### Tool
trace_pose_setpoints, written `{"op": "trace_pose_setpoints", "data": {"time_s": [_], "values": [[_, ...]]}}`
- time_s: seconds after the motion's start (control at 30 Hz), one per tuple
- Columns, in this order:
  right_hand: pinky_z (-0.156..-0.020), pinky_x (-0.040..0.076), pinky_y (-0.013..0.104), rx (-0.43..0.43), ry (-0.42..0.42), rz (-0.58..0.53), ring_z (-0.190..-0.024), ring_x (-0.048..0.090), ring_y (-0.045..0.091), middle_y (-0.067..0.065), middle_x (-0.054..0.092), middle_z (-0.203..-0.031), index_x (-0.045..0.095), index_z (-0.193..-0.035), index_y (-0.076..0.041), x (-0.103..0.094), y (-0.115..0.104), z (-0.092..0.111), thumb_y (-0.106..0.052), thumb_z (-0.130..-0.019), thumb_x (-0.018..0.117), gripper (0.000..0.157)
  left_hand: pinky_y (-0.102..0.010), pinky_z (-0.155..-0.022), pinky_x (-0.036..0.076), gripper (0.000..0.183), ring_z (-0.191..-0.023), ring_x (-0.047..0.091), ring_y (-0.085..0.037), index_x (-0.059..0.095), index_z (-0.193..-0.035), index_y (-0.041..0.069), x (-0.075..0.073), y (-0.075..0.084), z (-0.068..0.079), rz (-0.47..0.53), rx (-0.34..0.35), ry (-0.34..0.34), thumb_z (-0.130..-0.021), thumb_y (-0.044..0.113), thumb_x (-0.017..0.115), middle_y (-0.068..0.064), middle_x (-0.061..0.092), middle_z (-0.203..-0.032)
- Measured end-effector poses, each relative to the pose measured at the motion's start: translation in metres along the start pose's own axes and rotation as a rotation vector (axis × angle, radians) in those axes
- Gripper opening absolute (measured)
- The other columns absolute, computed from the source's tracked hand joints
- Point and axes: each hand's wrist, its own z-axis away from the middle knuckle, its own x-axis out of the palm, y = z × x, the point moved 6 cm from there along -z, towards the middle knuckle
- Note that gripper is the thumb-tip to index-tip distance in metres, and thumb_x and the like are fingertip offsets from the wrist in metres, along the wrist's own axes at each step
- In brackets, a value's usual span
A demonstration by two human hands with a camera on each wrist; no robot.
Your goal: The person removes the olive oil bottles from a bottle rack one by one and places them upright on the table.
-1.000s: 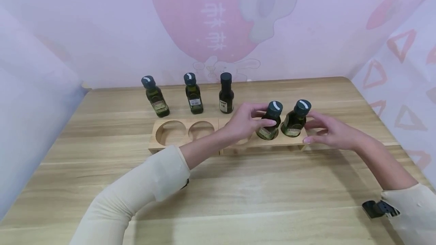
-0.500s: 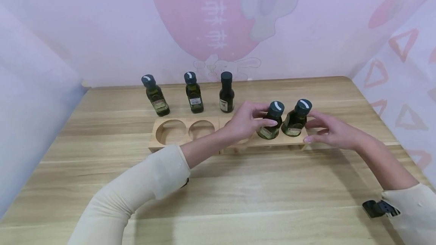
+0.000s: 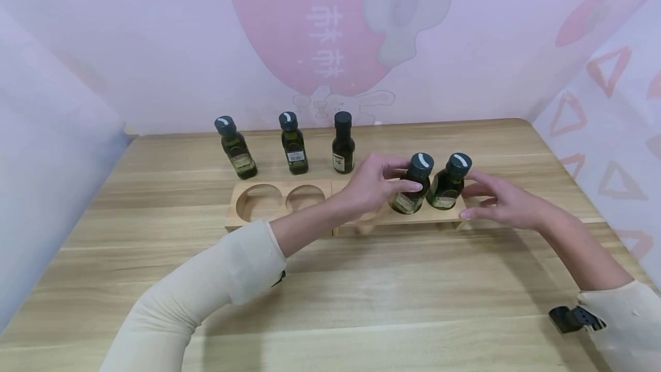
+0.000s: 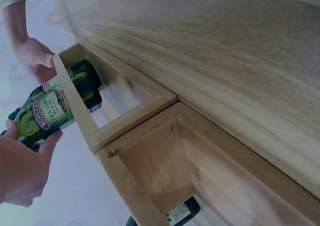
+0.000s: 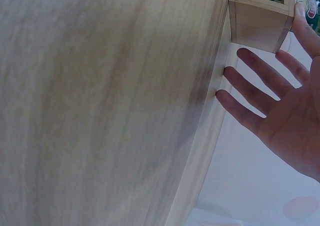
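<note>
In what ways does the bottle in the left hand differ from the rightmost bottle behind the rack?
The held bottle sits in the rack; the rear bottle stands on the table. The left hand grips the held bottle; the rear bottle is untouched. The held bottle's cap shows a white strip; the rear bottle's shows none. Both have dark caps.

Booth-like nook: cartoon-printed walls, wooden table

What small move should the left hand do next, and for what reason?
Probably the left hand should loosen its grip, if the bottle feels seated. The bottle's lower end is through a hole of the wooden rack, beside the neighbouring bottle, and the right hand is at the rack's end. The pictures do not settle whether it is fully down.
</note>
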Motion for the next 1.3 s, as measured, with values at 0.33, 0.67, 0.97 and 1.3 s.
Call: {"op": "trace_pose_setpoints", "data": {"time_s": [0.33, 0.67, 0.97, 1.3], "values": [[-0.099, 0.053, 0.063, 0.008, -0.005, -0.002, -0.129, 0.055, 0.055, 0.034, 0.047, -0.149, 0.037, -0.154, 0.002, 0.001, 0.001, 0.000, -0.009, -0.094, 0.077, 0.073, -0.022, -0.092, 0.058, 0.044, -0.118, 0.070, -0.018, 0.067, -0.135, 0.004, -0.003, 0.009, 0.002, 0.019, 0.018, -0.001, -0.092, 0.005, 0.078, -0.010, 0.069, -0.135], [-0.098, 0.053, 0.063, -0.010, 0.005, -0.008, -0.128, 0.056, 0.054, 0.033, 0.048, -0.149, 0.039, -0.153, 0.002, 0.000, -0.001, 0.001, -0.007, -0.093, 0.078, 0.073, -0.023, -0.094, 0.058, 0.041, -0.117, 0.071, -0.021, 0.068, -0.133, 0.001, -0.007, 0.016, 0.006, 0.049, 0.066, -0.004, -0.093, 0.002, 0.076, -0.015, 0.071, -0.130], [-0.097, 0.054, 0.062, -0.005, 0.010, -0.004, -0.127, 0.057, 0.053, 0.034, 0.050, -0.148, 0.039, -0.153, 0.003, 0.000, 0.000, 0.001, -0.007, -0.093, 0.078, 0.072, -0.024, -0.095, 0.058, 0.041, -0.120, 0.069, -0.024, 0.067, -0.133, -0.002, -0.012, 0.023, 0.009, 0.081, 0.104, 0.015, -0.093, -0.002, 0.075, -0.017, 0.070, -0.130], [-0.098, 0.053, 0.062, 0.005, 0.002, 0.008, -0.128, 0.056, 0.054, 0.035, 0.050, -0.146, 0.038, -0.153, 0.004, 0.000, 0.001, 0.000, -0.009, -0.094, 0.077, 0.072, -0.022, -0.101, 0.053, 0.042, -0.120, 0.069, -0.017, 0.069, -0.133, 0.003, -0.016, 0.032, 0.008, 0.084, 0.104, 0.027, -0.093, 0.000, 0.076, -0.013, 0.072, -0.128]]}}
